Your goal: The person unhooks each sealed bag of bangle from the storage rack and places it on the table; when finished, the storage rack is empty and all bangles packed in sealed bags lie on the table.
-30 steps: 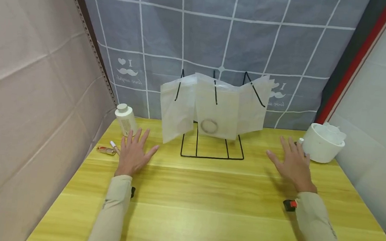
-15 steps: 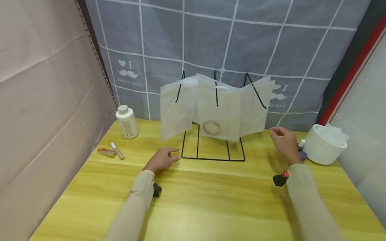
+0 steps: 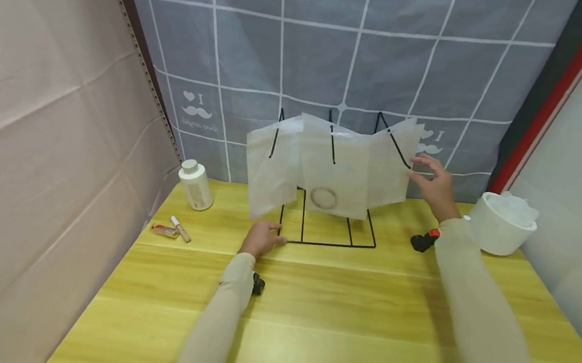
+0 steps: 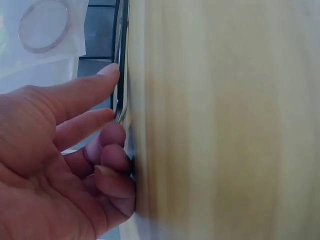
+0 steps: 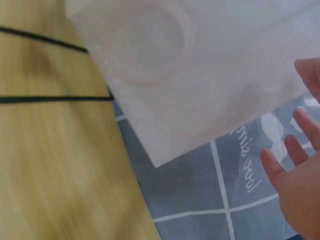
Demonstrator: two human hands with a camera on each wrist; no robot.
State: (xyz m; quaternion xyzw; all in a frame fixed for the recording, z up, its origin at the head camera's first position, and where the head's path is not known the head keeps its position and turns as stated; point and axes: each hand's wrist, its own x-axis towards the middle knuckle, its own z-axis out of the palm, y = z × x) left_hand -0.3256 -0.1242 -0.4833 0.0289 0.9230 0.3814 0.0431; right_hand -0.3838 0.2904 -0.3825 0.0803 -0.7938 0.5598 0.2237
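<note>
A black wire display rack (image 3: 332, 244) stands at the back of the table, three translucent white bags hanging from its hooks: a left bag (image 3: 272, 174), a middle bag (image 3: 341, 172) and a right bag (image 3: 388, 182). A ring-shaped thing (image 3: 323, 198) shows through the middle one. My left hand (image 3: 259, 238) pinches the front left corner of the rack's base between thumb and index finger, the other fingers curled against the table. My right hand (image 3: 437, 190) is raised beside the right bag, fingers spread, thumb and fingertips right at the bag's edge near the hook's end.
On the left stand a white bottle (image 3: 196, 187) and, in front of it, a small tube with a white cap (image 3: 181, 230) beside a red-and-gold item (image 3: 164, 231). A white round pot (image 3: 502, 225) sits at the back right. Grey gridded cloth (image 3: 314, 49) hangs behind the rack.
Both hands were spread flat near the table's sides. The left has moved right to the rack's corner; the right has moved inward and up to the right bag's edge.
</note>
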